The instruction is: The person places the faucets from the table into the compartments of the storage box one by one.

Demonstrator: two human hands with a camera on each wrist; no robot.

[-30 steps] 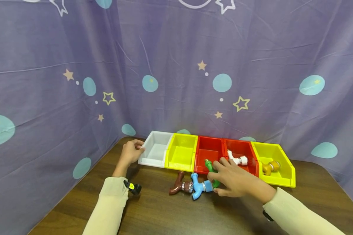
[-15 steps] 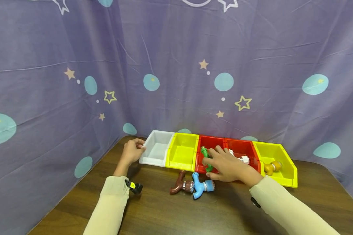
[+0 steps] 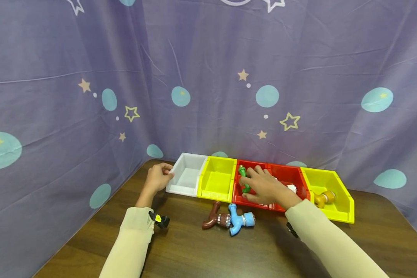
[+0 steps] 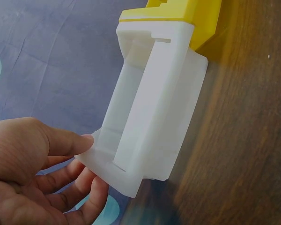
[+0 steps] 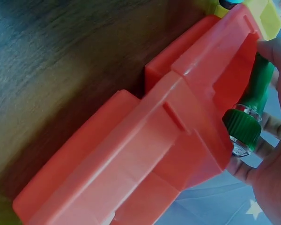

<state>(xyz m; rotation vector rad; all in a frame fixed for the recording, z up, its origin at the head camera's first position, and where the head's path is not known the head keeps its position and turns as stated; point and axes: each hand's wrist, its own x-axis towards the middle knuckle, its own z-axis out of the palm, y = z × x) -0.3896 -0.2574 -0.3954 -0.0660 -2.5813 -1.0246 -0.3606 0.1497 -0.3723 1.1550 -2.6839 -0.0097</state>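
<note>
My left hand (image 3: 157,177) pinches the left rim of the white bin (image 3: 187,177) between thumb and fingers, as the left wrist view shows up close. My right hand (image 3: 264,187) is over the left red bin (image 3: 251,166) and holds a green toy tap (image 5: 254,91). Thumb on one side and fingers behind, it keeps the tap at the bin's opening, the ribbed knob beside the red divider. In front of the bins, a brown tap (image 3: 212,217) and a light blue tap (image 3: 237,220) lie side by side on the table.
A yellow bin (image 3: 217,179) stands between the white and red ones. The right red bin (image 3: 287,173) holds a white tap (image 3: 292,188), partly hidden by my right hand. At the row's right end, another yellow bin (image 3: 314,177) contains an orange-yellow tap (image 3: 324,198). A patterned curtain (image 3: 208,96) hangs behind.
My right hand has carried the green tap from beside the blue tap up and back into the left red bin's opening. My left hand stays at the white bin's rim.
</note>
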